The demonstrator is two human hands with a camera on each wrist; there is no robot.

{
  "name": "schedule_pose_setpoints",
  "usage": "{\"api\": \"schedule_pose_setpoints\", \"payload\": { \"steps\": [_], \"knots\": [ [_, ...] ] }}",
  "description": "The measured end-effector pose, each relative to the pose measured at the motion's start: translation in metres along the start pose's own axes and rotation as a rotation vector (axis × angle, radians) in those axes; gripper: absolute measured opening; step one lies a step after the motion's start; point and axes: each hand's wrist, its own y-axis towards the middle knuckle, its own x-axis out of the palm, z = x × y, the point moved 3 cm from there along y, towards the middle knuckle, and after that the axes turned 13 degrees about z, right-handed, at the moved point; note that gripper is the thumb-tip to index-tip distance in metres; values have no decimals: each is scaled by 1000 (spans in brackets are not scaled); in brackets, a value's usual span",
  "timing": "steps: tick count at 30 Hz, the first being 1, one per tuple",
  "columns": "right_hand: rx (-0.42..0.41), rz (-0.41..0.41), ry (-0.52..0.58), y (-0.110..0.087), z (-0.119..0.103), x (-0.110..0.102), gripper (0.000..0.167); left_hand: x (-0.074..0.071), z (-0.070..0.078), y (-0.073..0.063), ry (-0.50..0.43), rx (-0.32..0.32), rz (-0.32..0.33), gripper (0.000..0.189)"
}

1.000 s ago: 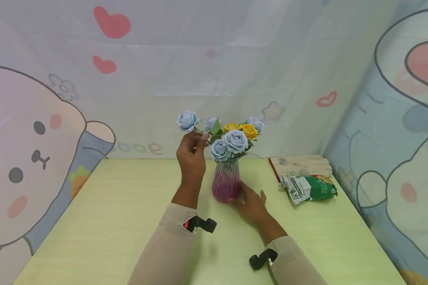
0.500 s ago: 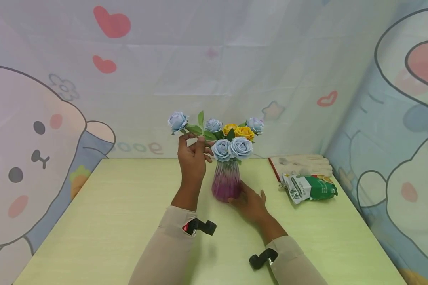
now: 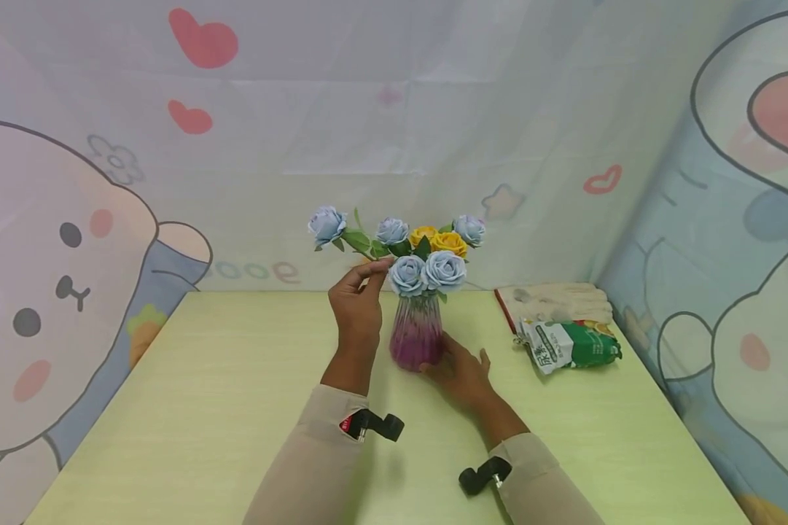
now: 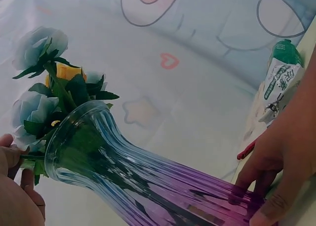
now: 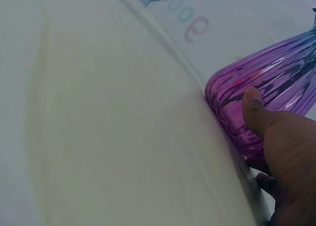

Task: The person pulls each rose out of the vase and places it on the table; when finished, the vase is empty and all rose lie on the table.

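A ribbed glass vase (image 3: 417,332), purple at its base and clear toward its flared mouth, stands upright on the table. Several blue roses (image 3: 445,270) and yellow roses (image 3: 449,244) fill it. One blue rose (image 3: 326,224) leans far out to the left on its leafy stem. Just left of the vase mouth, my left hand (image 3: 359,302) pinches that stem between thumb and fingers; in the left wrist view the green stem (image 4: 32,158) shows at the fingertips. My right hand (image 3: 462,372) holds the vase low on its right side, its thumb (image 5: 254,105) against the purple glass.
On the right of the pale yellow table (image 3: 249,408) lies a green and white packet (image 3: 571,346), in front of light-coloured work gloves (image 3: 558,305) with a red edge. A printed cloth backdrop (image 3: 341,138) rises behind the table.
The leaning blue rose has shifted left. My left hand's grip has moved down its stem toward the vase mouth. The front blue roses have shifted slightly; my right hand stays on the vase.
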Motion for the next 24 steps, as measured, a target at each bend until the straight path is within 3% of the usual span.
{"api": "schedule_pose_setpoints", "payload": {
  "steps": [10, 24],
  "knots": [
    [0, -3, -3, -2, -3, -1, 85, -1, 0, 0, -24, 6, -13, 25],
    [20, 16, 17, -3, -13, -7, 85, -9, 10, 9, -79, 39, 70, 26]
  ]
}}
